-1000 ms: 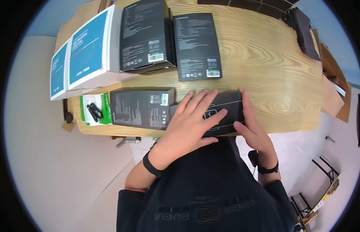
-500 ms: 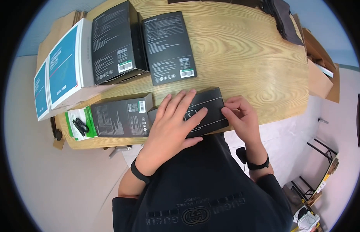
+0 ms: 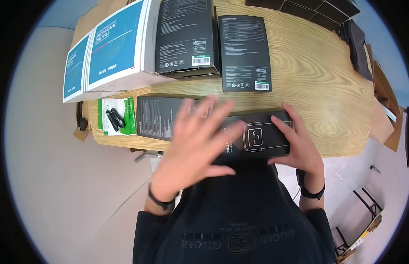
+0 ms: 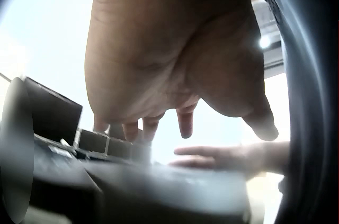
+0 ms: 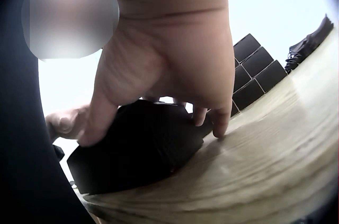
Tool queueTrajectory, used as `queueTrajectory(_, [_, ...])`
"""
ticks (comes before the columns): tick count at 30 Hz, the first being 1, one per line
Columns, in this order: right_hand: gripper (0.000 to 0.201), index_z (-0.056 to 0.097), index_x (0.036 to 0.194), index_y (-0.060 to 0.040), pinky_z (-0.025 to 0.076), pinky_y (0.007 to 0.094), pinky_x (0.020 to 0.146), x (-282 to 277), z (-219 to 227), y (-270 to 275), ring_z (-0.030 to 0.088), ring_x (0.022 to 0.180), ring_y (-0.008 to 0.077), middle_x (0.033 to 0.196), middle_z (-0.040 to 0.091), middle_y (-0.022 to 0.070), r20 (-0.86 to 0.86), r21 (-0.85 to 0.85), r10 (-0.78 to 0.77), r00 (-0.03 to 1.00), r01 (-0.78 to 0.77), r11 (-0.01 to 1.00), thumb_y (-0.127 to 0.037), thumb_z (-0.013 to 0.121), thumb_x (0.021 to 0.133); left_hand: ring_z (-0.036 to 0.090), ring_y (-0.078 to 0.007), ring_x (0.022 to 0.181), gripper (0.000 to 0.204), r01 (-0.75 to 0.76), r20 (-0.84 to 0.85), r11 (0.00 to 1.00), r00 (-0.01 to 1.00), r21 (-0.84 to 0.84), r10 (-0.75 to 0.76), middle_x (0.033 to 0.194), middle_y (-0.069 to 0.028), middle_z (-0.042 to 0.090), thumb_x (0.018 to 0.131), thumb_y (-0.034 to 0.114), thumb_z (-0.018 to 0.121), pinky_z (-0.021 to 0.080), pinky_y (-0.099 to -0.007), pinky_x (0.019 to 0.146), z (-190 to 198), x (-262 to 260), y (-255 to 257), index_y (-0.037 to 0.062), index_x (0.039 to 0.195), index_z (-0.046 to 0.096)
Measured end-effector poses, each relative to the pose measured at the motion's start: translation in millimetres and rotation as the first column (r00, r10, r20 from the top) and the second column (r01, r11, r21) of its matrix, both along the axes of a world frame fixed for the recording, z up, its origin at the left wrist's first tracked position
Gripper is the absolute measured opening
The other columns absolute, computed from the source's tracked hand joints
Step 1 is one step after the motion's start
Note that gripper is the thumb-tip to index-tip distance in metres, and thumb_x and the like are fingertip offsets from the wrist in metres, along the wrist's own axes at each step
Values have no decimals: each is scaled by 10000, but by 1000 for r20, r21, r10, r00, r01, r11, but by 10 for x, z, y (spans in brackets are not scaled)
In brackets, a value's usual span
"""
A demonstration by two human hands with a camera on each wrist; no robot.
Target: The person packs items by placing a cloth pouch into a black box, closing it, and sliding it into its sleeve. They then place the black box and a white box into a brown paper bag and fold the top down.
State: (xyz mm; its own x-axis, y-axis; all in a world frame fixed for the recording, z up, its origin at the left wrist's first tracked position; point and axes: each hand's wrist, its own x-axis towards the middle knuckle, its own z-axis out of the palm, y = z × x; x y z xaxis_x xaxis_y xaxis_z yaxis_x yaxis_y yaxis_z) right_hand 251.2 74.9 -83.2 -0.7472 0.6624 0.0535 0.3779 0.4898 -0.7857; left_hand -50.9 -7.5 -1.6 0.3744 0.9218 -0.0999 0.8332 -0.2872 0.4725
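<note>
A long black box with a white line drawing lies at the table's front edge. The right hand spans its right end, thumb on the near side and fingers over the far side; the right wrist view shows that hand arched over the dark box. The left hand, blurred, has its fingers spread above the box's left end and a grey box. In the left wrist view the left hand's palm hangs above the boxes, fingers extended, holding nothing.
Two tall dark boxes and blue-and-white boxes stand at the back left. A green-and-white packet with black cable lies front left. Stacked black boxes and a dark pouch are far right.
The left hand has lifted off the black box, uncovering more of its printed face. The right hand went from pinching near the box's right end to spanning it. The head view has shifted.
</note>
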Motion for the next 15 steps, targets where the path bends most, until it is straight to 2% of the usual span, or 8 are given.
queueTrajectory(2, [981, 571, 1464, -160, 416, 488, 1149, 57, -74, -17, 401, 1431, 419, 1541, 385, 198, 78, -53, -28, 997, 32, 998, -162, 979, 571, 292, -406, 1518, 1150, -175, -156, 982, 970, 76, 185, 1618, -144, 378, 463, 372, 974, 199, -660, 1217, 9, -345, -118, 177, 1498, 512])
queueTrajectory(3, [981, 571, 1464, -160, 416, 488, 1149, 86, -78, -21, 401, 1431, 419, 1541, 385, 198, 78, -54, -24, 997, 28, 998, -162, 979, 571, 292, -406, 1518, 1150, -180, -156, 981, 969, 76, 190, 1618, -144, 378, 463, 372, 974, 199, -660, 1217, -22, -456, -161, 177, 1498, 512])
queueTrajectory(5, [983, 586, 1453, -176, 437, 492, 1134, 115, -86, -25, 412, 1417, 408, 1551, 366, 179, 55, -71, -68, 996, 72, 995, -137, 981, 554, 297, -386, 1509, 1230, -357, -327, 934, 880, 25, 345, 1608, -105, 384, 430, 316, 997, 206, -696, 1201, -105, -623, -199, 211, 1529, 455])
queueTrajectory(8, [958, 601, 1441, -161, 454, 478, 1103, 118, -121, -28, 434, 1393, 395, 1555, 353, 168, 18, -49, -77, 997, 78, 996, -120, 976, 560, 284, -372, 1518, 1287, -381, -452, 924, 830, -33, 326, 1620, -75, 374, 419, 288, 1001, 207, -705, 1199, -168, -714, -170, 234, 1560, 406])
queueTrajectory(10, [951, 610, 1432, -152, 455, 473, 1094, 109, -138, -46, 447, 1378, 388, 1550, 359, 167, -6, -50, -92, 996, 92, 995, -118, 978, 556, 276, -397, 1513, 1268, -379, -421, 925, 845, -38, 329, 1567, -58, 423, 429, 274, 1001, 245, -738, 1169, -221, -738, -159, 237, 1554, 417])
queueTrajectory(12, [943, 620, 1424, -144, 455, 467, 1085, 101, -147, -44, 460, 1362, 380, 1545, 364, 165, -33, -50, -104, 994, 102, 993, -117, 979, 553, 327, -430, 1460, 1202, -304, -274, 951, 920, -52, 279, 1483, -79, 474, 454, 262, 994, 350, -687, 1139, -279, -764, -157, 227, 1530, 460])
queueTrajectory(13, [934, 628, 1417, -138, 457, 459, 1070, 101, -149, -40, 470, 1348, 373, 1541, 369, 165, -44, -32, -97, 994, 96, 995, -107, 974, 550, 327, -430, 1460, 1202, -303, -272, 952, 921, -54, 277, 1483, -79, 474, 454, 262, 994, 350, -687, 1139, -314, -764, -166, 227, 1530, 460])
queueTrajectory(15, [925, 636, 1409, -132, 460, 450, 1055, 120, -153, -48, 480, 1334, 366, 1538, 373, 165, -52, -13, -93, 994, 93, 996, -97, 970, 547, 389, -438, 1390, 1155, -273, -116, 962, 957, -30, 268, 1424, -105, 502, 411, 224, 973, 391, -558, 1129, -368, -754, -190, 152, 1477, 534])
